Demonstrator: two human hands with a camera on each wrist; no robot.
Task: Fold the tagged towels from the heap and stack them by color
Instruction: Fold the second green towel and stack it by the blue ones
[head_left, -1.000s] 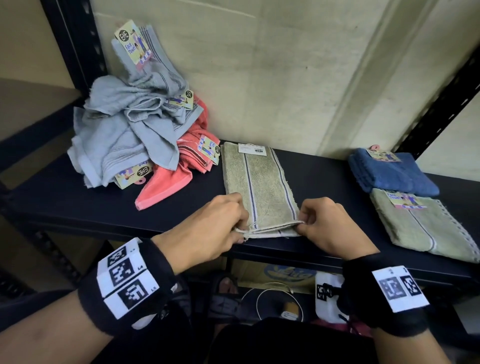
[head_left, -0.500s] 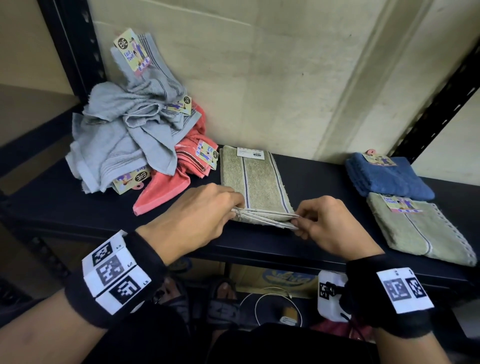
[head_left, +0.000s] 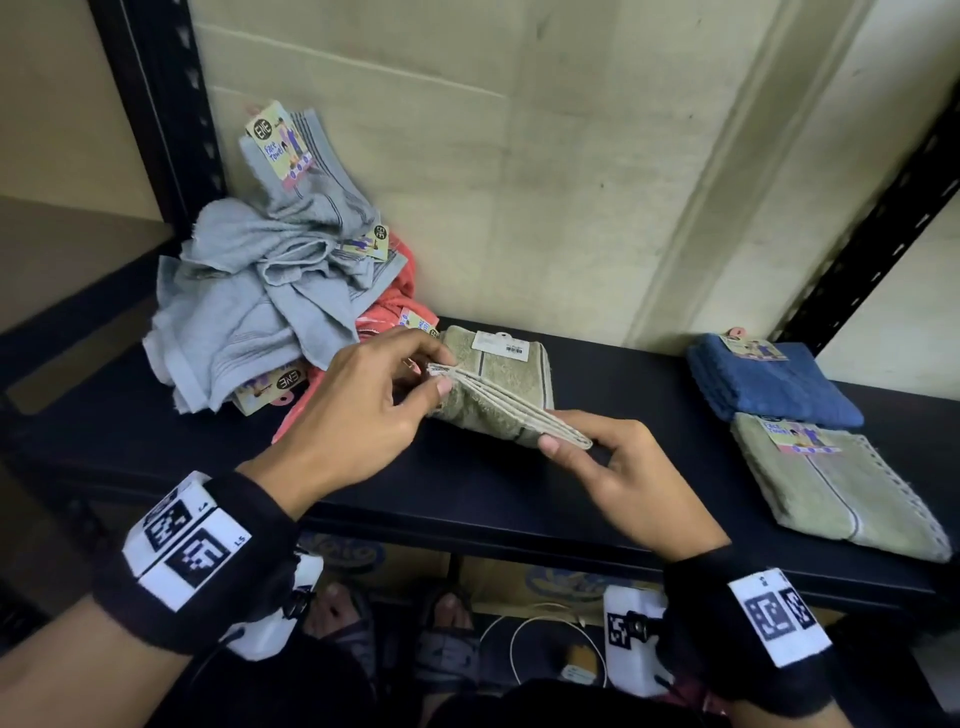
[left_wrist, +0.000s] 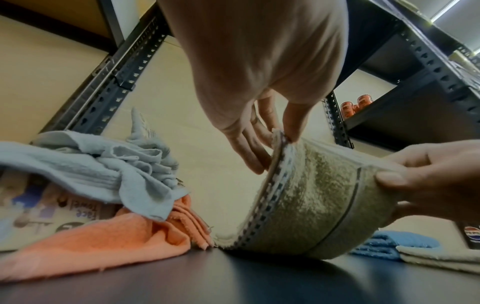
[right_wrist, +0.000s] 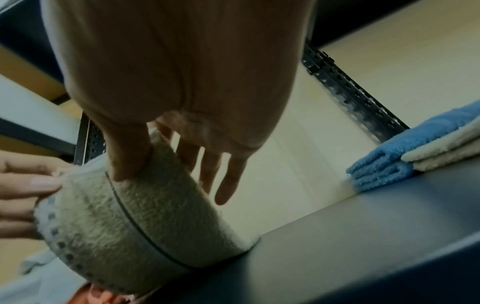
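Observation:
An olive-green towel (head_left: 501, 392) with a dark stripe lies mid-shelf, its near end lifted and curled back over the rest. My left hand (head_left: 436, 375) pinches the raised edge's left corner between thumb and fingers. My right hand (head_left: 563, 441) pinches the right corner. In the left wrist view the towel (left_wrist: 306, 195) arches up from the shelf between my left hand (left_wrist: 275, 139) and right hand (left_wrist: 415, 176). The right wrist view shows my thumb pressed on the towel (right_wrist: 145, 222). A heap of grey towels (head_left: 249, 301) and a coral towel (head_left: 395, 306) lies at the left.
A folded blue towel (head_left: 769, 379) and a folded olive towel (head_left: 836, 488) lie side by side at the right of the black shelf (head_left: 467, 499). Black slotted uprights (head_left: 161, 130) frame the bay, with a wall behind. Below the shelf are boxes and cables.
Both hands have lifted the towel's near edge off the shelf and carried it up and toward the back, so the towel now curls over itself.

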